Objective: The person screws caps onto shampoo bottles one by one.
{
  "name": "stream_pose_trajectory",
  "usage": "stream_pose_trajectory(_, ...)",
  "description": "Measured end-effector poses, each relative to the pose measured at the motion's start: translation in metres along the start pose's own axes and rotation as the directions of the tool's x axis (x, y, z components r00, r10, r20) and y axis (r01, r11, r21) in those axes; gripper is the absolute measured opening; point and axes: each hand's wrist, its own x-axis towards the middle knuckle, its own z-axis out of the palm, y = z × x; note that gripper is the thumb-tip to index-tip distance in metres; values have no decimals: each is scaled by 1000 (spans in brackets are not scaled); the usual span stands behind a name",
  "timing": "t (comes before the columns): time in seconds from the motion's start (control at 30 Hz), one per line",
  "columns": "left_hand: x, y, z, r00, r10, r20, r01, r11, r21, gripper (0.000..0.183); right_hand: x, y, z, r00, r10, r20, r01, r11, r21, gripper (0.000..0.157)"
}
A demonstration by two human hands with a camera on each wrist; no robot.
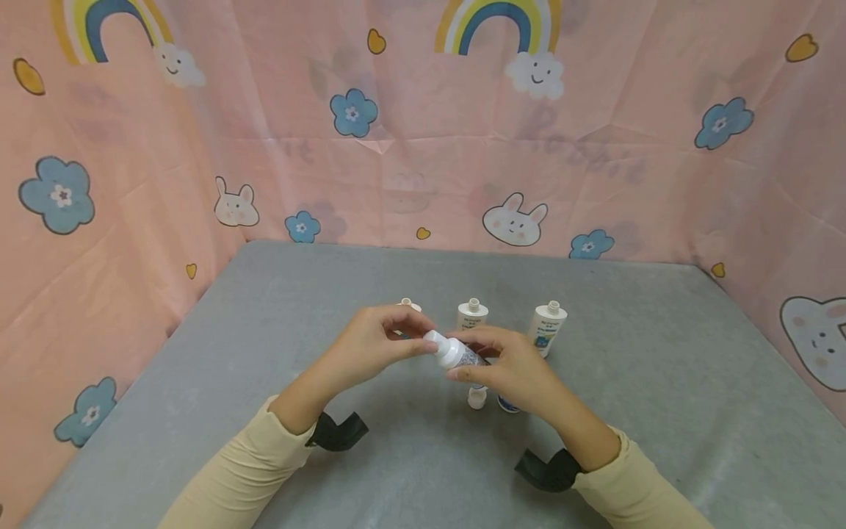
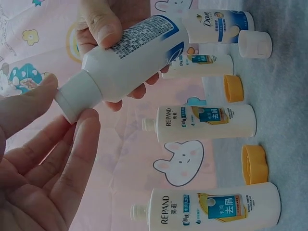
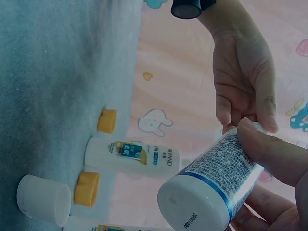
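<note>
A white bottle (image 1: 456,354) with a blue band and dense small print is held tilted above the table. My right hand (image 1: 512,364) grips its body, thumb on the printed side in the right wrist view. At the other end, my left hand (image 1: 370,342) pinches the bottle's white cap (image 2: 79,94) between thumb and fingers. The cap sits on the bottle's neck. Below the hands stands a Dove bottle (image 2: 219,26), white and blue, its top hidden behind the held bottle. A loose white cap (image 1: 476,398) lies near it.
Behind the hands stand three capless white REPAND bottles, including the middle one (image 1: 472,314) and the right one (image 1: 548,323); the left hand partly hides the left one (image 1: 410,303). Yellow caps (image 2: 255,163) lie by them on the grey table (image 1: 218,411). Pink patterned cloth (image 1: 423,169) encloses the table.
</note>
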Motion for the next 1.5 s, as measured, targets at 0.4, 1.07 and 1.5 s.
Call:
stream_pose_trajectory(0.4,-1,-3,0,999,47,13,-47,999,-17,28,1,0,1,1000,-6,4,6,1000,5,41)
stream_pose_trajectory(1.07,0,-2,2,1000,-4,-15,3,1000,-15,26,0,-1,0,1000,-6,-2,6,1000,-1,41)
stream_pose_trajectory(1.5,1,-3,3,1000,25,7,-25,1000,-19,29,0,-1,0,1000,9,-1,-9,1000,13,41)
